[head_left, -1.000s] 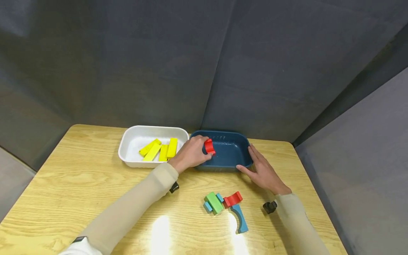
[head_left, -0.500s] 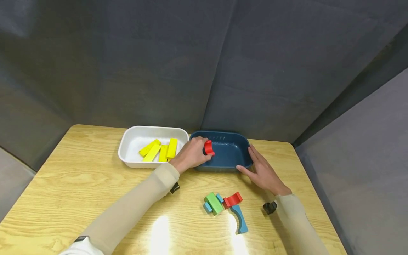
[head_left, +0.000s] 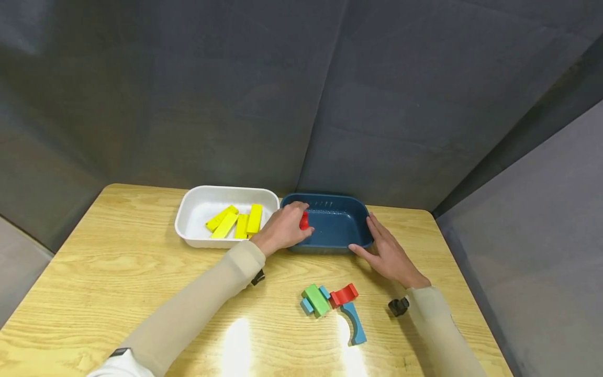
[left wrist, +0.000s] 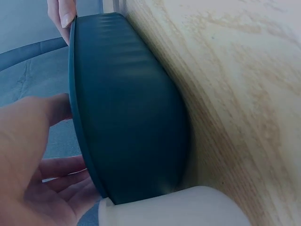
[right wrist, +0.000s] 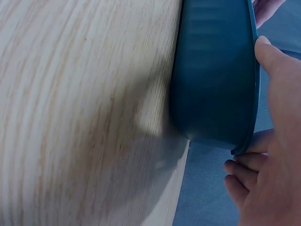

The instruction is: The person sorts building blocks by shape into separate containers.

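In the head view my left hand (head_left: 285, 226) reaches over the left end of a dark blue plastic tray (head_left: 336, 230), its fingers around a red arch block (head_left: 304, 221). Most of the block is hidden by the hand. The left wrist view has the thumb above the rim and the other fingers (left wrist: 70, 181) dipping behind it; the tray wall (left wrist: 131, 103) hides the block. At the tray's right end rests my right hand (head_left: 388, 256), thumb on the front rim and straight fingers against the end wall. The right wrist view catches the thumb touching the rim (right wrist: 256, 89).
A white tray (head_left: 190, 220) holding several yellow blocks (head_left: 225, 224) stands left of the blue one. Nearer me on the wooden table (head_left: 132, 267) lie a green block (head_left: 315, 300), small blue blocks (head_left: 307, 307), another red arch (head_left: 344, 296) and a blue arch (head_left: 356, 327). Dark panels (head_left: 226, 94) rise behind.
Within the left hand, the red arch block has shifted left and now shows less beyond the fingertips. Both hands and trays stay almost still.
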